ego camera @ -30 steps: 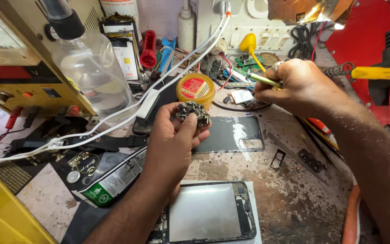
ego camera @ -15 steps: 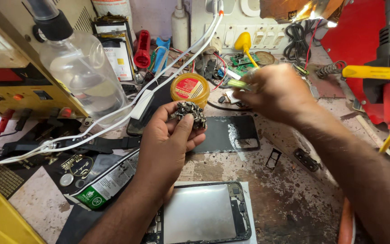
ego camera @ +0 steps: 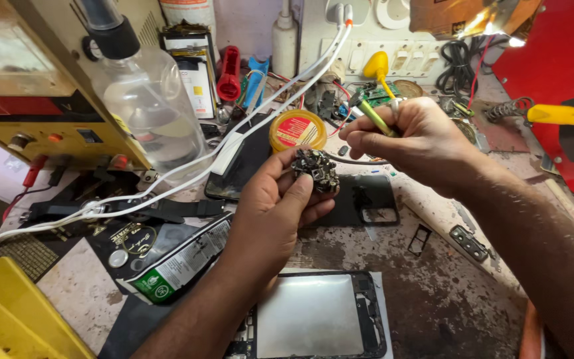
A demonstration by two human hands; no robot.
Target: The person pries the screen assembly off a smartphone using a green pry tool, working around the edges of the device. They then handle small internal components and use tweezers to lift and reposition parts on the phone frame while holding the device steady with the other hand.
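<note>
My left hand (ego camera: 275, 205) is raised over the bench, its fingers closed around a small clump of tiny metal parts (ego camera: 315, 169) held at the fingertips. My right hand (ego camera: 420, 141) is just right of the clump, pinching a thin green-yellow tool (ego camera: 375, 118) whose lower tip points down toward it. An opened phone (ego camera: 313, 316) with a grey inner plate lies below the hands near the front edge. A dark phone back cover (ego camera: 365, 203) lies flat under the clump.
A round yellow tin with a red lid (ego camera: 297, 130) stands behind the hands. A clear plastic bottle (ego camera: 147, 100) and a yellow bench instrument (ego camera: 41, 86) are at the left. White cables (ego camera: 187, 176) cross the bench. A small tray frame (ego camera: 420, 238) lies at the right.
My right hand has drawn back from the far clutter toward the clump, bringing the green-yellow tool close to it. My left hand has kept hold of the clump.
</note>
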